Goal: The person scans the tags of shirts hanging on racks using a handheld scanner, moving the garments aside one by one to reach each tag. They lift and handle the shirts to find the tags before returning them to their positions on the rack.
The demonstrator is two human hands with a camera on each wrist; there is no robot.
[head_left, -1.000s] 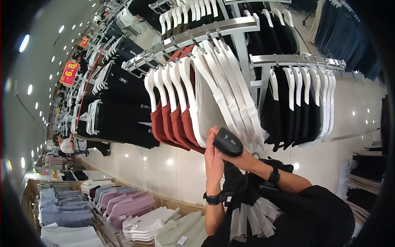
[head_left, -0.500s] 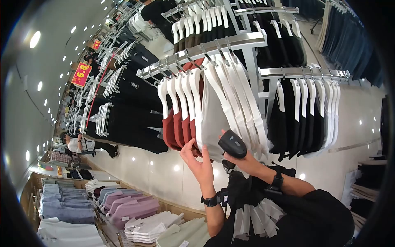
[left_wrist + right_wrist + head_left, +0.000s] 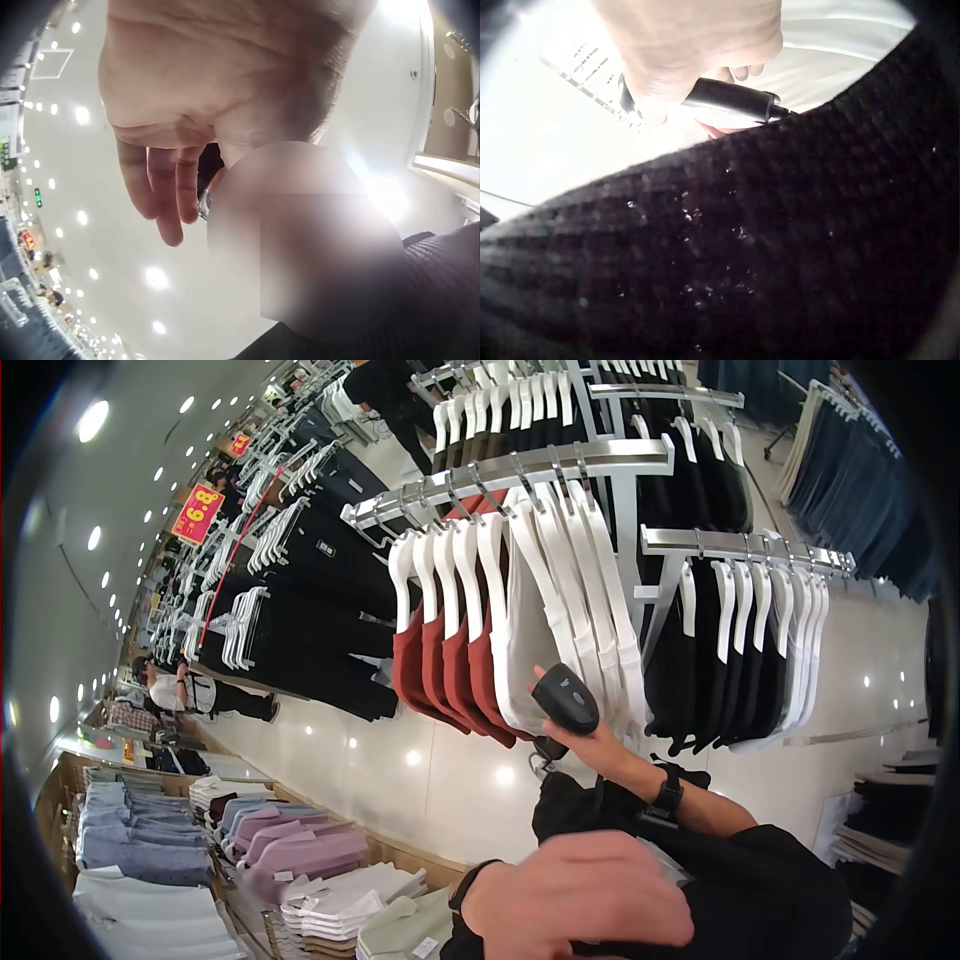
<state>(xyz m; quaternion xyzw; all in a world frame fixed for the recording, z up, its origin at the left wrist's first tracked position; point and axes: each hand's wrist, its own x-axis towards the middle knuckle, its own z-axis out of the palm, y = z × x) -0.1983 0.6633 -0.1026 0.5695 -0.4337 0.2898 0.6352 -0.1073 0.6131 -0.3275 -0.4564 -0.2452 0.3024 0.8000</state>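
My right hand (image 3: 596, 750) grips a black handheld barcode scanner (image 3: 565, 698), its rounded head facing up in front of the hanging white garments (image 3: 622, 700). In the right wrist view, fingers wrap the scanner's dark handle (image 3: 731, 99), and a thin cord leaves its end. Large and blurred, my left hand (image 3: 585, 895) is raised close to the head camera at the bottom. The left wrist view shows that hand beside a blurred-out head, several relaxed fingers (image 3: 135, 180) pointing downward; its thumb side is partly hidden. Red garments (image 3: 445, 675) hang left of the white ones.
A metal rail (image 3: 510, 478) carries the white hangers. Dark garments (image 3: 715, 685) hang from a second rail at right. Folded clothes (image 3: 345, 900) lie on a display table at lower left. Black trousers (image 3: 310, 620) hang further left, with another person (image 3: 180, 690) beyond.
My left hand has left its place beside the scanner, opened near the red garments, then risen toward my head. The right hand still holds the scanner in front of the white garments.
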